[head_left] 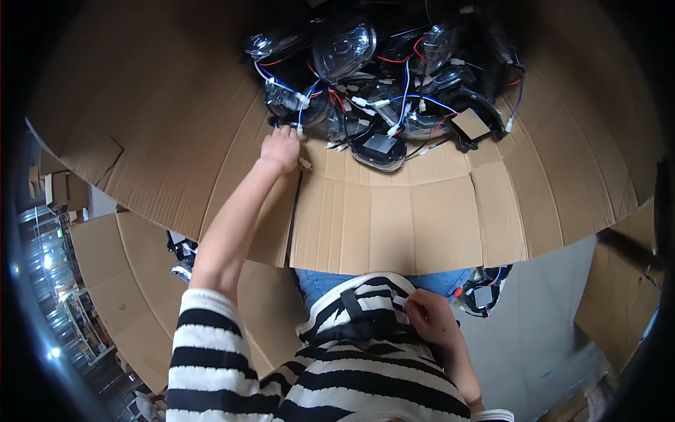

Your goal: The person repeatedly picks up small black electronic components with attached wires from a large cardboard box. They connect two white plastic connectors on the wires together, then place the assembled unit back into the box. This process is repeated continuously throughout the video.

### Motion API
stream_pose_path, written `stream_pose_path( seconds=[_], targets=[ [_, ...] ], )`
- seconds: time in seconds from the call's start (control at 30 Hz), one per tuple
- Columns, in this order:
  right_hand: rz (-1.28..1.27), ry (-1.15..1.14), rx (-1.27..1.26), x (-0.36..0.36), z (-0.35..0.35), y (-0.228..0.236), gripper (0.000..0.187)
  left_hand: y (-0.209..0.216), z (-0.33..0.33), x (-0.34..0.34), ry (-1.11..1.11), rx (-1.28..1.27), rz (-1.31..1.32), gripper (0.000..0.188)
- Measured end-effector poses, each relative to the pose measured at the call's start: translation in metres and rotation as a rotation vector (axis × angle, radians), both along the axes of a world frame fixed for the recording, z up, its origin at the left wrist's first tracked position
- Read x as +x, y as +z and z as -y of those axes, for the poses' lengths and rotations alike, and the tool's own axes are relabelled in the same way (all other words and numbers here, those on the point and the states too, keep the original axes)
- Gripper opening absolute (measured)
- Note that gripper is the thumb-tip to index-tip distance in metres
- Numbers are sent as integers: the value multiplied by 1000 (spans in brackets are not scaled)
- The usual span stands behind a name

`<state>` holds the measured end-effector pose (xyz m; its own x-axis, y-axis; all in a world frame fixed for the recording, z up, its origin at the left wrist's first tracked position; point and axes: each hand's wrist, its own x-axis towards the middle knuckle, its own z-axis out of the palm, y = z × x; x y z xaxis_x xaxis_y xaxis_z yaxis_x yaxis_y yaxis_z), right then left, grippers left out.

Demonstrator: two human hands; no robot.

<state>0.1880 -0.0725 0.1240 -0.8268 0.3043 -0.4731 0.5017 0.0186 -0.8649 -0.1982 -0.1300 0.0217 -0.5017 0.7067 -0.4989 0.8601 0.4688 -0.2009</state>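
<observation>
A heap of vehicle lamps (pixel 344 53) with clear domed lenses and black housings lies on the cardboard at the top. My left hand (pixel 281 149) reaches out to the heap's near left edge, its fingers curled down beside a lamp and some white wire connectors (pixel 301 131). What those fingers grip, if anything, is hidden. Close to my waist, at the right, my right hand (pixel 430 316) is loosely curled, with no object showing in it. A lamp with a silver square (pixel 380 144) sits at the heap's near edge; another carries a tan square (pixel 471 124).
A large opened cardboard box (pixel 394 225) spreads around the heap, its near flap reaching my jeans. Another lamp (pixel 484 297) shows below the flap at right. More lamps (pixel 181 253) lie in a second carton (pixel 126 281) at left. Grey floor (pixel 541 316) shows at right.
</observation>
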Motion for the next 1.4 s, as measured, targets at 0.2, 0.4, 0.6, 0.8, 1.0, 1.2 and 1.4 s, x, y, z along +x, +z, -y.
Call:
stream_pose_path(
  seconds=[0.2, 0.4, 0.6, 0.8, 1.0, 1.2, 1.4],
  targets=[
    [15, -55, -18, 3, -3, 0, 2, -37, -25, -20, 28, -259, -16, 42],
    [8, -71, -7, -3, -8, 0, 3, -15, -13, -18, -389, -239, -9, 26],
    [-35, -20, 39, -6, -10, 5, 4, -37, 17, -11, -495, -145, 98, 21],
    [-59, -25, 57, -6, -9, 3, 3, -36, 22, 4, -492, -173, 111, 21],
    [-104, -12, 94, -5, -7, 1, 4, -7, 26, 29, -588, 169, 193, 14],
    [-142, 4, 119, -10, -3, -5, 5, 14, 36, 107, 72, 254, 684, 16],
    [-144, -1, 104, -12, -5, -8, 5, 11, 54, 162, 679, 470, 1368, 14]
  ],
)
